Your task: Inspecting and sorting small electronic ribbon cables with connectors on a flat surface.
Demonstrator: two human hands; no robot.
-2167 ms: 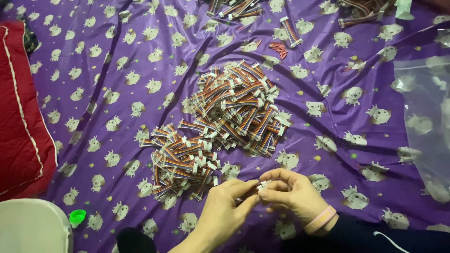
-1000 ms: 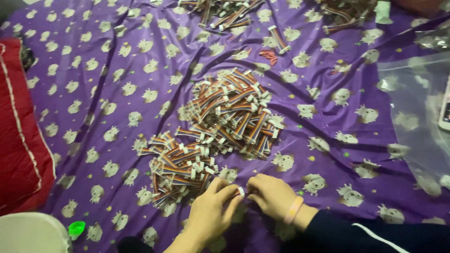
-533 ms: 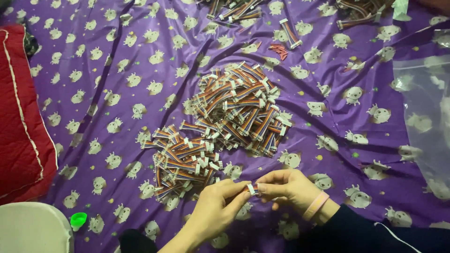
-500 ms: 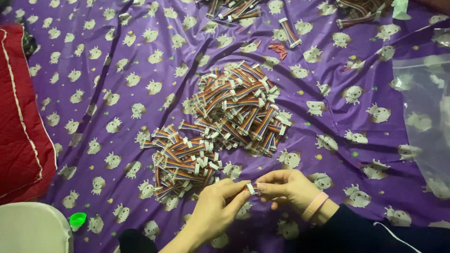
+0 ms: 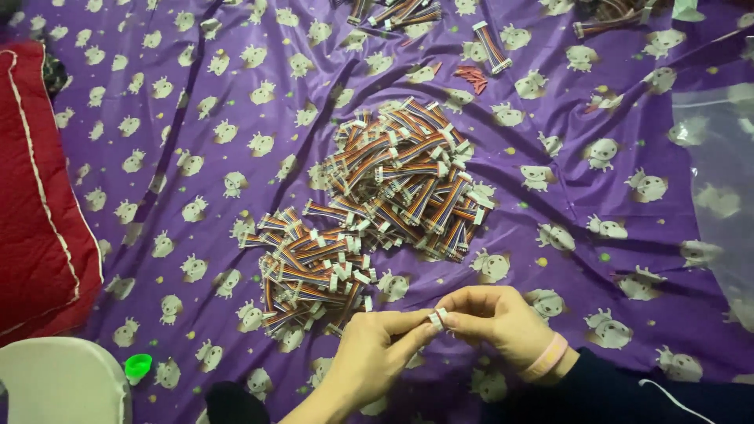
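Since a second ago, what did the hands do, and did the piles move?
A second ago both hands were pressed low against the near pile. Since then they have lifted clear toward the wearer, and the left hand and right hand now pinch one small white connector between their fingertips. The near pile of ribbon cables, the far pile and the purple cloth stayed put.

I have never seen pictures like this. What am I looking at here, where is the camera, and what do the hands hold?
The camera sits on a person's head and looks down, so you see that person's own two bare hands. The left hand and the right hand pinch a small white connector together between the fingertips. Below them lies a purple cloth printed with small pale figures. On it rest two heaps of short rainbow-coloured cables with white plugs: a larger heap and a smaller heap. A red cushion lies at the left.
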